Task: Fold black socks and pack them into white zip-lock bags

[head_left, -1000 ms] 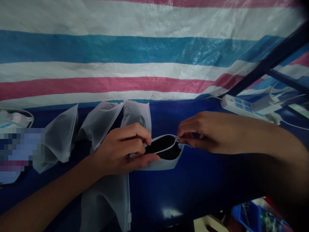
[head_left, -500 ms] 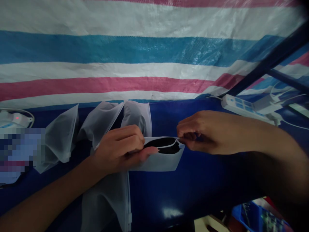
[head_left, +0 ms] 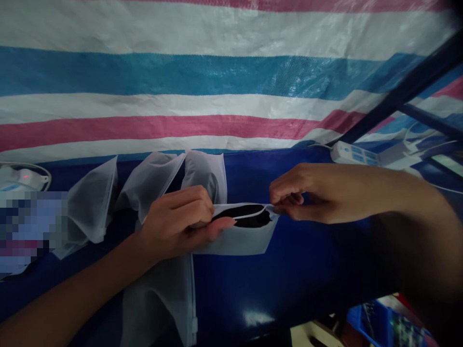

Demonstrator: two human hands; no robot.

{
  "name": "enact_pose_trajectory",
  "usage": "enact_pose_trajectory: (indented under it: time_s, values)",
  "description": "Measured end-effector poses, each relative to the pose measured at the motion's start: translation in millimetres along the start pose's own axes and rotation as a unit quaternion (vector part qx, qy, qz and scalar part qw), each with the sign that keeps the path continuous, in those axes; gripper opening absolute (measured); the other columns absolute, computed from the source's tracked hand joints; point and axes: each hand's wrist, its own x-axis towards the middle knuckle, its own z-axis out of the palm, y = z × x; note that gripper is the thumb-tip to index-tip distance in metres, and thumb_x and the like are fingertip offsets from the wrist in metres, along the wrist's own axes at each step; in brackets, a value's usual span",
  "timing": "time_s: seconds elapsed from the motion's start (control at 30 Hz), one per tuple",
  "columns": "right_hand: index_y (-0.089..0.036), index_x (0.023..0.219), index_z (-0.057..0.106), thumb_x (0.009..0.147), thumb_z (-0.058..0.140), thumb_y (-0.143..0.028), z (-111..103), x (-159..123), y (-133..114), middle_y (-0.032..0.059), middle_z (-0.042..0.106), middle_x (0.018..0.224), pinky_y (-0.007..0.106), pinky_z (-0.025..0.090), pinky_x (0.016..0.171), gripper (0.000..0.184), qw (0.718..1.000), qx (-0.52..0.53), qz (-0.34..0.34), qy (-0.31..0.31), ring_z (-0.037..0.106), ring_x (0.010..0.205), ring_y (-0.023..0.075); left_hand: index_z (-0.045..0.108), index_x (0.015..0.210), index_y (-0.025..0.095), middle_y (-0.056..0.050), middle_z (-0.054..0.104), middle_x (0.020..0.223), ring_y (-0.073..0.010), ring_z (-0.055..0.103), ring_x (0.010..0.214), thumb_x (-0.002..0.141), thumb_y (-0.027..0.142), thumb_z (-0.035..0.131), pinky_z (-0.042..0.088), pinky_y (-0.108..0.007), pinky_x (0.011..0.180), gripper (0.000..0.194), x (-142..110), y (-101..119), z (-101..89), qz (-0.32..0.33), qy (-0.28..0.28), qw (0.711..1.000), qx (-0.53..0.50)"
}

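Between my hands a frosted white zip bag (head_left: 235, 242) stands with its mouth gaping, and dark contents (head_left: 249, 218) show inside. A thin white strip, perhaps a cord or the bag's edge, crosses the opening. My left hand (head_left: 186, 214) is closed on the bag's left end, its thumb along the near rim. At the right corner of the mouth, my right hand (head_left: 294, 193) pinches the bag between thumb and fingers. Another zip bag (head_left: 162, 299) lies under my left forearm, its slider toward the front. Behind my left hand is a filled zip bag (head_left: 200, 171).
More frosted bags (head_left: 94, 202) lie on the blue table (head_left: 246, 284) at left. A power strip (head_left: 356, 154) with plugs and cables sits at the back right. Striped sheeting (head_left: 181, 72) hangs behind. Below the front right edge is a blue bin (head_left: 372, 320).
My right hand has shifted slightly right and up, drawing the bag's right corner with it. My left hand has barely moved and keeps its hold.
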Motion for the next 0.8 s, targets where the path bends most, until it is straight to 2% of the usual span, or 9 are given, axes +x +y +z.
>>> enact_pose_trajectory:
  time_s: [0.23,0.33,0.43,0.5,0.57,0.67,0.73,0.8]
  values:
    - [-0.021,0.099,0.078,0.098,0.068,-0.013,-2,1,7,-0.0007,0.078,0.087,0.027,0.051,0.066,0.013,1.000,0.017,0.013,-0.017,0.072,0.072,0.0151,0.050,0.080,0.022,0.007,0.056,0.074,-0.0070,0.056,0.061,0.105,0.026,0.086,0.047,-0.022,0.052,0.044,0,-1,-1.9,-0.006,-0.019,1.000,-0.012]
    - [-0.022,0.111,0.082,0.103,0.071,-0.021,0,2,5,0.0034,0.082,0.098,0.030,0.055,0.072,0.014,0.999,-0.018,0.008,0.036,0.076,0.080,0.0184,0.057,0.084,0.021,0.005,0.062,0.079,-0.0080,0.061,0.064,0.106,0.033,0.085,0.052,-0.022,0.056,0.038,2,-1,-2.7,-0.001,-0.033,0.999,-0.029]
    - [-0.021,0.130,0.081,0.111,0.070,-0.030,6,6,-3,0.0098,0.083,0.120,0.034,0.059,0.086,0.023,0.988,-0.039,-0.060,0.136,0.079,0.101,0.0222,0.064,0.088,0.020,0.003,0.067,0.082,-0.0100,0.066,0.068,0.104,0.031,0.087,0.059,-0.024,0.062,0.030,4,-1,-3.8,0.017,-0.044,0.999,-0.027]
    - [-0.020,0.134,0.080,0.116,0.064,-0.026,13,12,-10,0.0115,0.082,0.127,0.035,0.060,0.094,0.025,0.977,-0.023,-0.125,0.173,0.078,0.113,0.0226,0.067,0.090,0.019,0.002,0.070,0.083,-0.0112,0.068,0.070,0.102,0.029,0.089,0.060,-0.026,0.064,0.027,6,0,-4.7,0.036,-0.047,0.998,-0.022]
    - [-0.020,0.133,0.080,0.118,0.061,-0.021,23,19,-14,0.0107,0.083,0.126,0.038,0.060,0.102,0.025,0.968,-0.002,-0.174,0.181,0.077,0.119,0.0229,0.070,0.091,0.018,0.000,0.072,0.083,-0.0121,0.068,0.070,0.101,0.032,0.090,0.061,-0.028,0.065,0.026,7,0,-5.4,0.053,-0.054,0.997,-0.015]
    - [-0.022,0.130,0.082,0.116,0.064,-0.017,35,30,-17,0.0112,0.083,0.130,0.045,0.058,0.113,0.023,0.961,0.006,-0.202,0.190,0.074,0.129,0.0257,0.072,0.089,0.020,0.001,0.071,0.080,-0.0124,0.066,0.067,0.101,0.042,0.089,0.059,-0.029,0.064,0.030,7,0,-6.0,0.065,-0.064,0.996,0.000]
    - [-0.022,0.126,0.084,0.114,0.068,-0.020,39,34,-17,0.0125,0.079,0.138,0.045,0.057,0.116,0.020,0.961,0.012,-0.201,0.191,0.072,0.134,0.0267,0.072,0.087,0.021,0.002,0.068,0.078,-0.0126,0.063,0.065,0.099,0.046,0.089,0.057,-0.030,0.062,0.033,5,0,-6.0,0.061,-0.069,0.996,0.004]
    - [-0.023,0.126,0.085,0.114,0.072,-0.025,41,36,-18,0.0128,0.076,0.145,0.042,0.058,0.116,0.018,0.969,0.023,-0.173,0.177,0.072,0.136,0.0259,0.073,0.086,0.021,0.003,0.066,0.078,-0.0125,0.060,0.065,0.098,0.047,0.089,0.055,-0.030,0.063,0.033,4,-1,-5.5,0.060,-0.072,0.996,-0.005]
